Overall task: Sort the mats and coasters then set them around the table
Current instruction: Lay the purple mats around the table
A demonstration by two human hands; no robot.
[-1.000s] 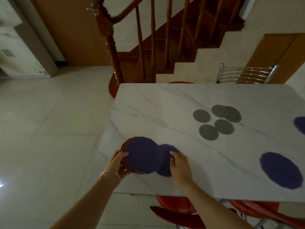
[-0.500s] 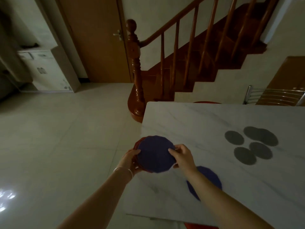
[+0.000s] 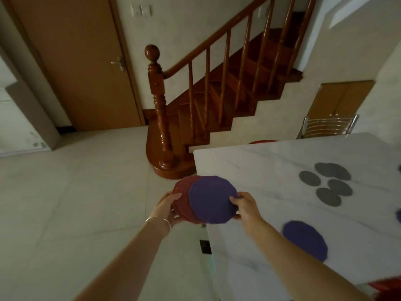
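My left hand (image 3: pixel 168 208) holds a stack of round maroon mats (image 3: pixel 183 197) in the air by the marble table's (image 3: pixel 249 170) left edge. Over that stack lies a purple mat (image 3: pixel 211 198), slid partly to the right, and my right hand (image 3: pixel 246 205) pinches its right rim. Another purple mat (image 3: pixel 304 240) lies flat on the table near my right forearm. Several small grey coasters (image 3: pixel 326 184) lie clustered further back on the table, two of them overlapping.
A wooden staircase with a newel post (image 3: pixel 159 105) stands just beyond the table's far left corner. A metal chair back (image 3: pixel 328 126) shows behind the table and a red seat (image 3: pixel 388 285) at the lower right. Tiled floor spreads left toward a brown door (image 3: pixel 86 61).
The view has swung left and I have moved along the table's left end. The stack lifted off the table, and the purple top mat has slid right, uncovering the maroon mats.
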